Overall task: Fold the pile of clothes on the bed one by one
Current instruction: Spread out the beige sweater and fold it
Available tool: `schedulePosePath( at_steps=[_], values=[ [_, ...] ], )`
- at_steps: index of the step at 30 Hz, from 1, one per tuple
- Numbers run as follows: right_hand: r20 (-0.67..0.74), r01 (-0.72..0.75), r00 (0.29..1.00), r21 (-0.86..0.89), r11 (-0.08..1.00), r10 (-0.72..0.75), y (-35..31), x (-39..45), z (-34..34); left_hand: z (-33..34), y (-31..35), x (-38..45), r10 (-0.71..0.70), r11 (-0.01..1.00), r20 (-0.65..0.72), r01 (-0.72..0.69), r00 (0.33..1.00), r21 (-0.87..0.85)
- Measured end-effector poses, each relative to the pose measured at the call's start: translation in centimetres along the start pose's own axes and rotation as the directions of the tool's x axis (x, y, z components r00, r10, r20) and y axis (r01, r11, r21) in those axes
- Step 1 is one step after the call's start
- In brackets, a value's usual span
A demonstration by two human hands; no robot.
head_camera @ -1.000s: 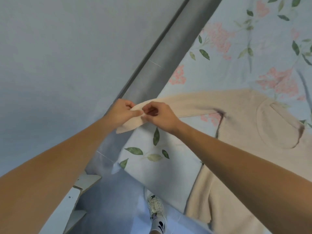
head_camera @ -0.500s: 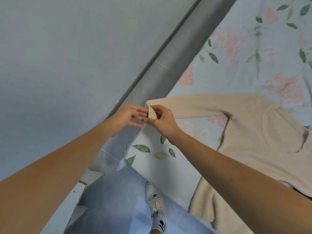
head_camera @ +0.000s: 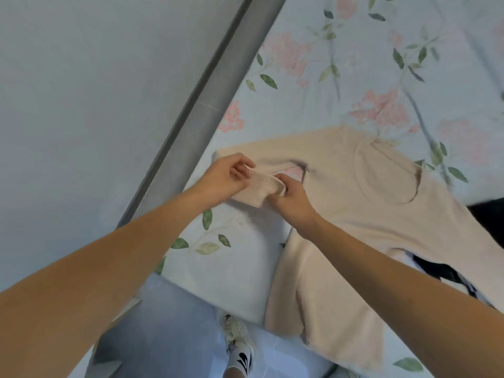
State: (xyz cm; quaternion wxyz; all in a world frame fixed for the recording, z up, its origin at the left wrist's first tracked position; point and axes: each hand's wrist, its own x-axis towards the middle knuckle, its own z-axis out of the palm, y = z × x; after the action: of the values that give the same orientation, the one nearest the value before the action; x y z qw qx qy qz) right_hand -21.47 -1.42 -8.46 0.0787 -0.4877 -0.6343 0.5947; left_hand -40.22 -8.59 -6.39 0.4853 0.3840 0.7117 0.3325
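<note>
Both hands kept a narrow grip on the cuff end of the sleeve of the cream ribbed-knit sweater (head_camera: 354, 214): the left hand (head_camera: 226, 177) pinched one side, the right hand (head_camera: 290, 196) the other. The sweater lay spread flat, neckline up, on the floral-printed bed sheet (head_camera: 354, 64), its sleeve doubled back toward the body. To fold well, I judge the cuff should be laid flat and straight across the chest, smoothed without bunching. A dark garment (head_camera: 488, 219) lay touching the sweater's right edge. A grey bed rail (head_camera: 196, 113) bordered the pale wall (head_camera: 81, 91); below, a sneakered foot (head_camera: 237, 342) stood on the floor.
</note>
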Motion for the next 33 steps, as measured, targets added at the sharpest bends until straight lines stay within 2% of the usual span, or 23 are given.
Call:
schedulePosePath(
  at_steps=[1,3,6,10,14,19,26,30,33],
  values=[
    [0.0,-0.013,1.0,0.034,0.999,0.013,0.3,-0.5,-1.7,0.9,0.4,0.5,0.08,0.992,-0.015,-0.078,0.997,0.101],
    [0.023,-0.015,1.0,0.071,0.997,0.014,1.2,-1.7,-5.1,2.8,1.6,1.3,0.157,0.957,0.108,-0.178,0.982,0.228],
    [0.053,0.002,0.999,0.13,0.992,-0.009,3.2,-4.0,-10.2,6.5,4.1,2.7,0.073,0.932,0.338,-0.185,0.938,0.312],
    [0.007,0.035,0.999,0.163,0.986,-0.037,6.5,-8.0,-17.3,12.9,6.9,5.5,-0.042,0.819,0.432,-0.217,0.901,0.531],
    [-0.15,0.007,0.988,0.192,0.981,0.022,11.3,-12.5,-25.9,19.8,10.2,7.4,-0.074,0.793,0.522,-0.267,0.85,0.547],
    [-0.362,-0.057,0.925,0.17,0.984,0.116,18.5,-19.0,-36.6,30.0,15.9,8.9,-0.025,0.783,0.639,-0.382,0.769,0.491],
    [-0.565,-0.209,0.76,0.258,0.943,0.323,28.1,-30.4,-45.9,46.8,23.3,8.1,-0.025,0.779,0.722,-0.439,0.692,0.448],
    [-0.591,-0.261,0.643,0.43,0.864,0.488,34.4,-36.7,-48.6,56.6,25.8,5.5,0.034,0.783,0.759,-0.489,0.65,0.384],
    [-0.578,-0.273,0.581,0.526,0.806,0.573,39.0,-40.1,-49.9,63.2,26.3,3.9,0.018,0.777,0.791,-0.507,0.611,0.373]
  ],
)
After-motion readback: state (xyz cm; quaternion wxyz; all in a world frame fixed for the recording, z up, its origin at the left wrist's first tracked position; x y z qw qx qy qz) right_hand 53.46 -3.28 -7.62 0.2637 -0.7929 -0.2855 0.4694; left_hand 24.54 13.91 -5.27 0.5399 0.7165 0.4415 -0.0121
